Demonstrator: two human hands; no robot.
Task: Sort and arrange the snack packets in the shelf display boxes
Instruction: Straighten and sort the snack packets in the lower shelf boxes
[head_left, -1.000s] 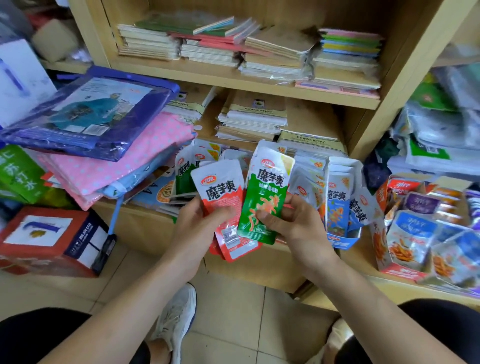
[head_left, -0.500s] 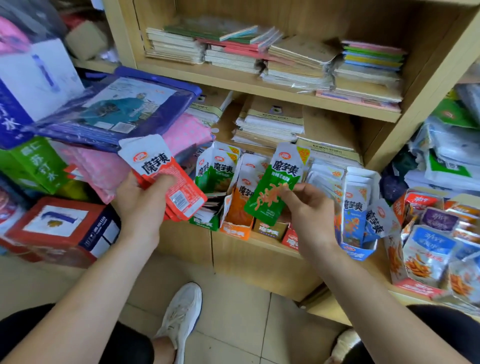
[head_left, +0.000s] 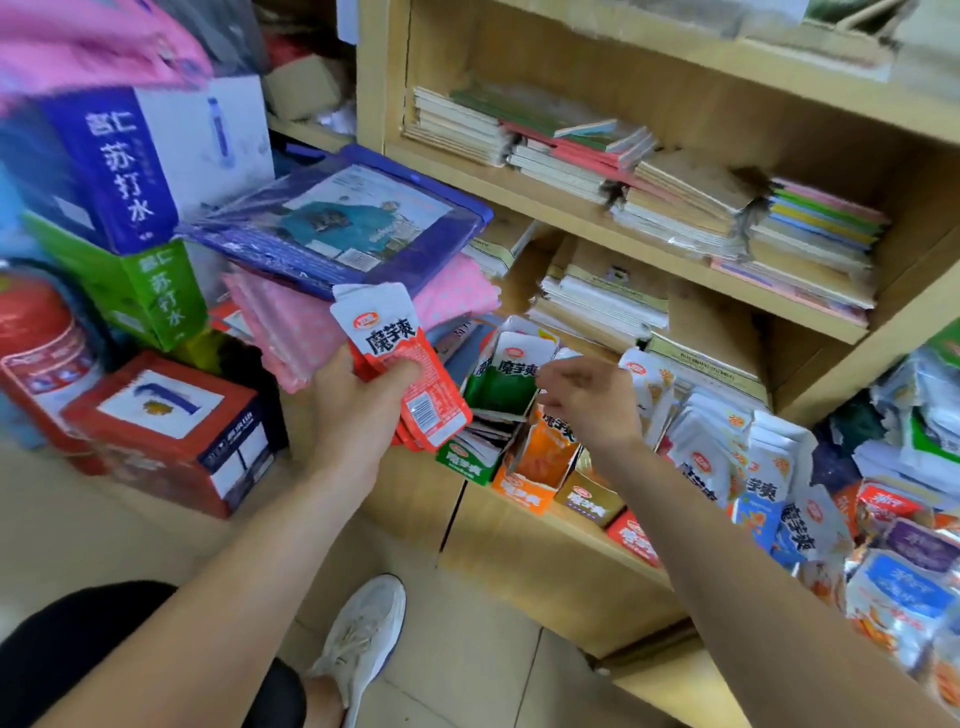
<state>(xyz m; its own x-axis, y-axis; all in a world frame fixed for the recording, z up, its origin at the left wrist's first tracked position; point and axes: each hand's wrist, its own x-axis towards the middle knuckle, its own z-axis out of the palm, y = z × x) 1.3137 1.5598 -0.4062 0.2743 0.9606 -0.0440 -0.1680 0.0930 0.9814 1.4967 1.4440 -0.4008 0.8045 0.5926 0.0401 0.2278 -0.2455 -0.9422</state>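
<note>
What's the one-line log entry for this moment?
left hand: holds red packets | right hand: fingers at green packet in green box, grip unclear

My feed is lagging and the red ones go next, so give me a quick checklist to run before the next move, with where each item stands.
1. Left hand grips the red packets, thumb across the front: ok.
2. Green packet stands inside the green box: ok.
3. Right hand free of the green packet: cannot tell; its fingers are at the packet's top corner.
4. Red box in sight, beside the gold box: ok.
5. Room in the red box: cannot tell; the right forearm hides its opening.
</note>
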